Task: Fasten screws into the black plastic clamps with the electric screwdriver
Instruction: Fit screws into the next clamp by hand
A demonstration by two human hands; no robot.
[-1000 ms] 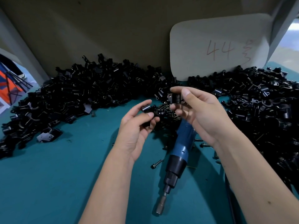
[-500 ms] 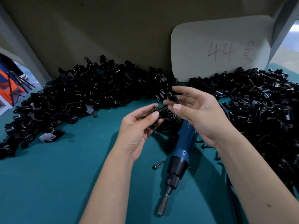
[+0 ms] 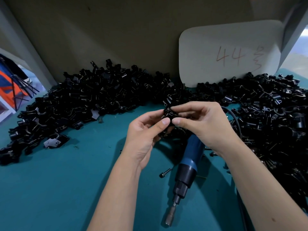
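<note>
1. Both hands met above the mat [image 3: 50,189]; the left hand [image 3: 146,135] and right hand [image 3: 205,124] pinched one clamp [image 3: 168,114] between thumbs and fingertips, probably to mate its parts before screwing.
2. The screwdriver [image 3: 186,170] lay idle beneath the wrists, bit toward the viewer, within easy reach.
3. A loose screw [image 3: 165,172] lay just beside it.
4. Clamp piles [image 3: 93,100] flanked the work.
5. Whether a screw sat in the held clamp could not be told; fingers hid it.
</note>
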